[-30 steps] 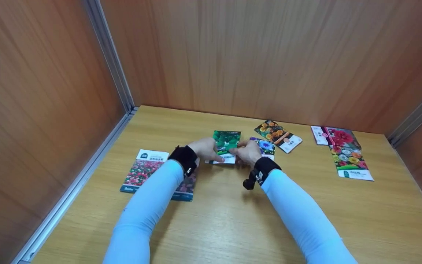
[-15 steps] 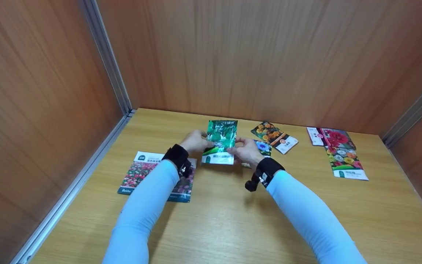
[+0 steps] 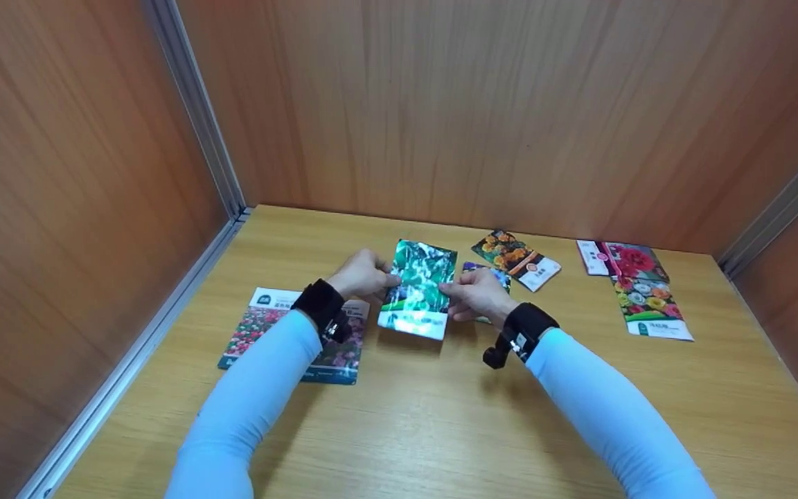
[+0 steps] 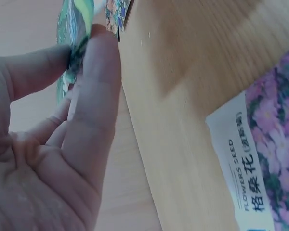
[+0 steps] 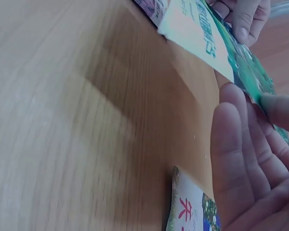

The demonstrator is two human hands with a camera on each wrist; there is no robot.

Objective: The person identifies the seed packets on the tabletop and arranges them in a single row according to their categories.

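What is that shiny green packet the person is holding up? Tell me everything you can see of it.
The green packet is a flat, glossy pouch, foil or plastic by its glare, printed with green leaves and a white band with writing along its lower edge. It is lifted clear of the wooden table, tilted, its printed face toward the person. The left hand pinches its left edge and the right hand pinches its right edge. Nothing else touches it.

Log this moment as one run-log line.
left hand: pinches green packet | right hand: pinches green packet | packet: lifted off table | pink-flower packet: flat
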